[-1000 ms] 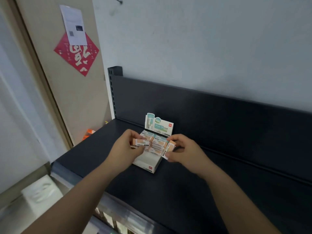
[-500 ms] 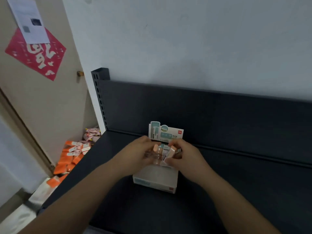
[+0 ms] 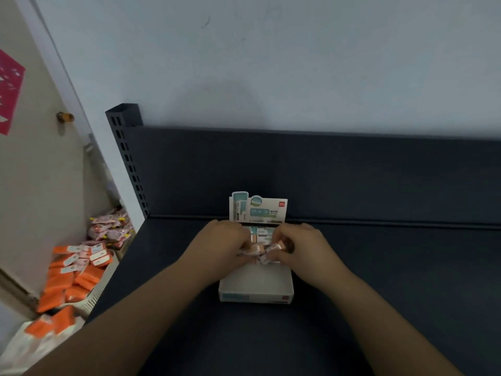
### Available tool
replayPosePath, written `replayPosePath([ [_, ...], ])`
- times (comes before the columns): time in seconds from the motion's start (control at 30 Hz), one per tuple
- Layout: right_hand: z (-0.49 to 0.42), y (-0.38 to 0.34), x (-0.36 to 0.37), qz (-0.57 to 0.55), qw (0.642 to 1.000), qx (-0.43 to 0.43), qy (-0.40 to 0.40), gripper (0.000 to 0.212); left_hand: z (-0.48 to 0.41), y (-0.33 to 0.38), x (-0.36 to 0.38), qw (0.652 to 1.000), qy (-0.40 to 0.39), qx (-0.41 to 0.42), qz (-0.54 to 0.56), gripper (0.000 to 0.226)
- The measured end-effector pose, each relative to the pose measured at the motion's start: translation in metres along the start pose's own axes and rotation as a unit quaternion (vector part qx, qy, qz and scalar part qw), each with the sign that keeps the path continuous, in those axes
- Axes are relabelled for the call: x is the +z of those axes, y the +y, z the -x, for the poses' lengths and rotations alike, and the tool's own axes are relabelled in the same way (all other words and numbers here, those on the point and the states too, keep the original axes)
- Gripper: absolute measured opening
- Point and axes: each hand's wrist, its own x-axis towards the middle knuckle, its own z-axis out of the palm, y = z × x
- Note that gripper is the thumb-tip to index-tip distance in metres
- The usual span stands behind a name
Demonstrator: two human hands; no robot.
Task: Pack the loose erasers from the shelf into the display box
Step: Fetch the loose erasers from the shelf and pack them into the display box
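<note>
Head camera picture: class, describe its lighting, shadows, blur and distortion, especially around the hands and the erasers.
Head view: dim, flat light, no glare; a faint soft shadow on the wall; the wide-angle lens leans the slotted upright; the erasers pinched by the left hand and right hand over the display box are blurred, print unreadable.

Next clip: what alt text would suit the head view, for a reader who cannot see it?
The left hand and right hand hold small wrapped erasers over an open white display box on a dark shelf. More erasers sit at the box's back; orange packets lie beside the shelf, lower left.
</note>
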Motion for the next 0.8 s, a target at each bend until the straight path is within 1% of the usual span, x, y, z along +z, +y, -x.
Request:
replayPosePath([
  [0.07,-0.001,0.001,0.001,0.032,0.999,-0.006,0.003,0.03,0.003,-0.001,0.003,1.0,-0.004,-0.006,-0.018,0.027],
  [0.2,0.0,-0.004,-0.002,0.072,0.997,-0.016,-0.012,0.029,0.008,-0.001,0.006,1.0,0.005,-0.021,-0.019,0.026],
  [0.37,0.001,-0.003,-0.003,0.054,0.998,-0.009,-0.041,0.03,0.011,-0.001,0.007,0.999,0.006,-0.041,-0.02,0.026],
  [0.47,0.002,-0.005,-0.003,0.072,0.996,-0.012,-0.051,0.034,0.011,0.0,0.009,0.998,0.003,-0.056,0.011,0.027],
  [0.53,0.003,-0.006,-0.002,0.078,0.996,-0.015,-0.04,0.032,0.012,-0.001,0.011,0.996,0.006,-0.076,0.049,0.025],
  [0.7,0.005,-0.005,-0.002,0.028,0.999,0.008,0.012,0.025,0.013,0.001,0.01,0.989,0.007,-0.111,0.099,0.018],
  [0.8,0.003,-0.005,0.002,0.061,0.998,-0.009,0.01,0.028,0.013,0.001,0.01,0.986,-0.015,-0.125,0.109,0.017],
])
